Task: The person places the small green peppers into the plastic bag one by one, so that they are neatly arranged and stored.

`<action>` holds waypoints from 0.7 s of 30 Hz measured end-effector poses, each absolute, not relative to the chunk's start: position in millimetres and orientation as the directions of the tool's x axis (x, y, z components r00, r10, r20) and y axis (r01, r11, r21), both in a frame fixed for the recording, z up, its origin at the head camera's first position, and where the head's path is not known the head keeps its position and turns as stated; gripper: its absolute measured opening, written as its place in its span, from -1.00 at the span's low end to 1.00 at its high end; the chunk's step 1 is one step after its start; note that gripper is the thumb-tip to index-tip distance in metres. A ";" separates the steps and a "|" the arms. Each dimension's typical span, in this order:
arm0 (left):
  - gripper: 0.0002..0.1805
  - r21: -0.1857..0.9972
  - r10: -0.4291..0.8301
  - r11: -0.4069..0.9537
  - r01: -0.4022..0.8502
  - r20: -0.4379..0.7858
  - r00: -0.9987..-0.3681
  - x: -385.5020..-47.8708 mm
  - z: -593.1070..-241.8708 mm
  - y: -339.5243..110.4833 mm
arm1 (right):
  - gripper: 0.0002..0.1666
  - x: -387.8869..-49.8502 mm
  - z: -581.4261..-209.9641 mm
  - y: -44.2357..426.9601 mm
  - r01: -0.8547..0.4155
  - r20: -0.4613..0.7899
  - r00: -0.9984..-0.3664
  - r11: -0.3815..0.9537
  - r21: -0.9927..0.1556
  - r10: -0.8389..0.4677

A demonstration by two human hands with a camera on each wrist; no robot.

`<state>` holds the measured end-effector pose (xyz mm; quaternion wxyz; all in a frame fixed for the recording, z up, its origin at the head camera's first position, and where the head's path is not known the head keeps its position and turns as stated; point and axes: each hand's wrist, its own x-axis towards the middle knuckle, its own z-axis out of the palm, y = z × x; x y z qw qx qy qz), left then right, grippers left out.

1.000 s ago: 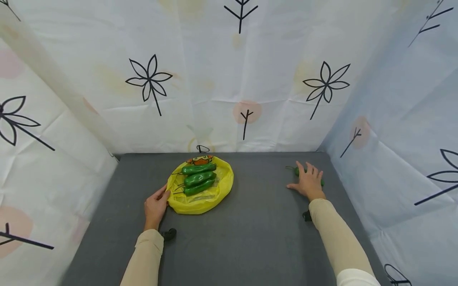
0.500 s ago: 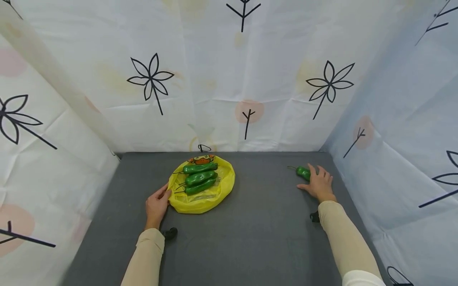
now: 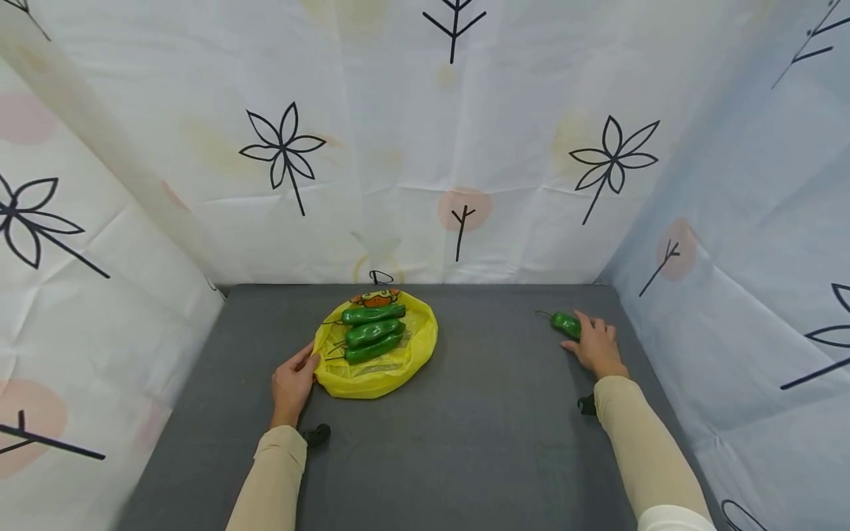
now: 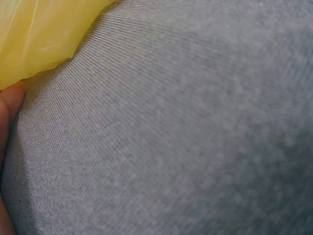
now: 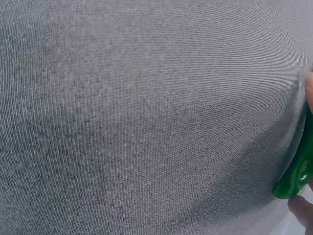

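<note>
On the left, a yellow plastic bag lies with its mouth spread and three long green peppers inside, stems leftward. My left hand holds the bag's left rim between thumb and fingers. In the left wrist view, the bag and part of the fingers show at the left edge. At far right, my right hand grips another green pepper, whose stem end sticks out leftward. The right wrist view shows that pepper's tip between fingers; the rest is cut off.
A dark grey cloth covers the table. White printed fabric stands as walls at the back and both sides; the right wall is near the right hand. Dark straps with small devices sit at both wrists.
My right hand first shifted right over the pepper, uncovering its stem end, then its fingers closed in on it. The left hand and bag stay essentially in place.
</note>
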<state>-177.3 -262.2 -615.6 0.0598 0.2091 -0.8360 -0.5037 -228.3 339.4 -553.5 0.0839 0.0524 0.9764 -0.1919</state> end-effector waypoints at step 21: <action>-0.53 0.875 -0.405 0.384 -0.296 -0.129 -0.905 -178.5 -617.9 -262.7 | -0.31 -230.1 -555.4 326.8 0.136 -0.158 -0.984 0.919 -0.370 0.082</action>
